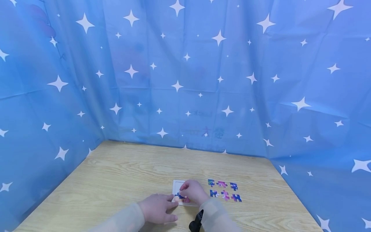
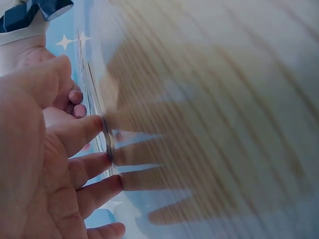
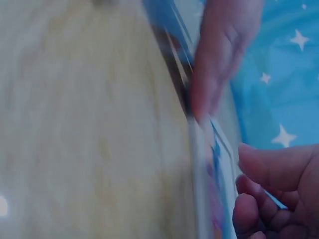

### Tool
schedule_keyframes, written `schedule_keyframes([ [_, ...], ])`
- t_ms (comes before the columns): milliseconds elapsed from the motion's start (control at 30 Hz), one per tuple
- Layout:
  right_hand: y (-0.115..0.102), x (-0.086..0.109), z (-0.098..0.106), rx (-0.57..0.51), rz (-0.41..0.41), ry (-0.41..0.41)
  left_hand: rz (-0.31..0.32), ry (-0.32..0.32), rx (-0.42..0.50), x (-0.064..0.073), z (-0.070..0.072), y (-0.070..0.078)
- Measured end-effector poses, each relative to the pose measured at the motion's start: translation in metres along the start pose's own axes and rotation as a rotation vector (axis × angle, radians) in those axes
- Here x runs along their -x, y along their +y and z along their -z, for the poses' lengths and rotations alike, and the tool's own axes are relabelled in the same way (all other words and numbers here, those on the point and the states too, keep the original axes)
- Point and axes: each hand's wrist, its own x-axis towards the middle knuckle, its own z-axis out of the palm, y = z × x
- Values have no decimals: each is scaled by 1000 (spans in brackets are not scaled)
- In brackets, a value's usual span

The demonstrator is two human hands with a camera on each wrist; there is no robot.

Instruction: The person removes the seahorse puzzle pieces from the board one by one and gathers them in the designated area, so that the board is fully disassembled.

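Observation:
A white-framed jigsaw tray [image 1: 177, 184] lies flat on the table, with blue and pink pieces [image 1: 183, 199] fitted along its near side. My left hand [image 1: 157, 207] rests its straight fingertips on the tray's left edge; the left wrist view shows those fingertips [image 2: 107, 158] right at the thin edge. Over the tray hovers my right hand [image 1: 193, 191], its fingers loosely bent. In the right wrist view a gap shows between the right thumb [image 3: 269, 162] and the bent fingers, with no piece visible there. The right hand covers the tray's right part in the head view.
Several loose jigsaw pieces [image 1: 222, 184] lie in two rows to the right of the tray. The wood-grain table [image 1: 139, 164] is bordered at the back and sides by a blue star-patterned curtain [image 1: 185, 96]. A black device [image 1: 196, 221] is strapped at the right wrist.

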Motion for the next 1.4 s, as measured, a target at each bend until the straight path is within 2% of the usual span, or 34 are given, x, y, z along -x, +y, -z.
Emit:
schedule_keyframes([
  [200,1,1,-14,-2,26,29,-18,16,-2,1,-1,-1],
  [500,2,0,-16,0,11,41,-42,21,7,3,-1,-3],
  [867,1,3,-16,-2,4,28,-26,13,-3,3,0,-3],
  [1100,2,3,-16,-42,15,22,-17,-5,9,2,1,-3],
  [1400,2,2,-15,-98,24,-3,-9,10,-3,3,2,0],
])
